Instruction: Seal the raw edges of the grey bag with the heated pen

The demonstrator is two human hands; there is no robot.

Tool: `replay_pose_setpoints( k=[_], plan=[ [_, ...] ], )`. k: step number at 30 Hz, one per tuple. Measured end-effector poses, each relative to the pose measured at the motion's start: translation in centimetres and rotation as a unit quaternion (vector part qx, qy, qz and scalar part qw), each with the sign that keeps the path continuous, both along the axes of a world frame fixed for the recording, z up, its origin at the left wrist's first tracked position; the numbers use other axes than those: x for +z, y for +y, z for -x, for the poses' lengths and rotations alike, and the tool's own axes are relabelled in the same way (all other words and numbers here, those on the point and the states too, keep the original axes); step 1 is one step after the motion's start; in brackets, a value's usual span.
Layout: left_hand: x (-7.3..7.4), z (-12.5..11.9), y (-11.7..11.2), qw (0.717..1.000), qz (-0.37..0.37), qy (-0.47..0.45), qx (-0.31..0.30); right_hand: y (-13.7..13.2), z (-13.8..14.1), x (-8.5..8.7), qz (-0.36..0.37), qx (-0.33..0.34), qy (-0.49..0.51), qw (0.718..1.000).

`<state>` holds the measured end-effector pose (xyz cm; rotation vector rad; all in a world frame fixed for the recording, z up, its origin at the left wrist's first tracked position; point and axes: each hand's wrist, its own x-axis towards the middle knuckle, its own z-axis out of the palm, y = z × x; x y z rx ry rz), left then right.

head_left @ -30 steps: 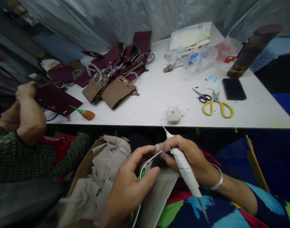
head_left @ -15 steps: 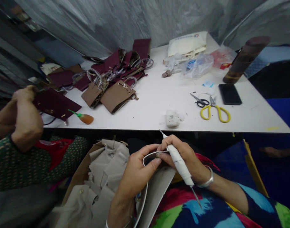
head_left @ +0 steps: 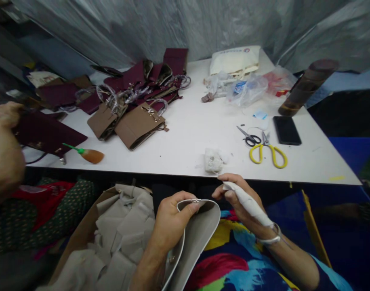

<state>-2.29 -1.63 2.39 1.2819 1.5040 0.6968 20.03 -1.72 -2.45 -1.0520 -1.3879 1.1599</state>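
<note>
My left hand [head_left: 173, 220] pinches the upper edge of a curved light grey leather piece [head_left: 200, 230], with a small metal fitting at the thumb. My right hand [head_left: 241, 202] is apart from the leather, to its right. It grips a white-wrapped awl [head_left: 248, 204] whose handle slants back over the hand towards the wrist; its tip is hard to see. The right fingertips are close to a small whitish block [head_left: 213, 160] near the table's front edge. Whether they touch it, I cannot tell.
A box [head_left: 71, 246] of grey leather pieces stands to my left. On the table [head_left: 185, 141] lie brown and maroon handbags [head_left: 139, 125], a glue bottle [head_left: 92, 156], yellow-handled scissors [head_left: 268, 151], small black scissors [head_left: 248, 137], a phone [head_left: 287, 130] and a flask [head_left: 309, 87]. A co-worker's arm [head_left: 6, 149] is at left.
My right hand has left the leather edge and moved right and up towards the whitish block, keeping the awl. My left hand still holds the leather, which now gapes wider. The view has shifted slightly.
</note>
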Motion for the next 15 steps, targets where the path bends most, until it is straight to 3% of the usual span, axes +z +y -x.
replay_pose_setpoints(
  k=[4,7,10,15],
  plan=[
    [-0.3,-1.2,1.7,0.999,0.009,0.014,-0.028,1.5,-2.7,-0.5,-0.038,-0.134,-0.12,0.983],
    [-0.7,-2.1,2.9,0.998,0.026,0.03,-0.048,2.8,-3.6,-1.0,-0.006,-0.194,-0.169,0.966],
    [-1.4,-2.6,3.9,0.996,0.039,0.039,-0.073,3.9,-3.6,-1.6,0.022,-0.211,-0.16,0.964],
    [-2.5,-2.5,5.4,0.993,0.077,0.047,-0.081,5.5,-3.1,-2.2,-0.006,-0.212,-0.15,0.966]
  ],
)
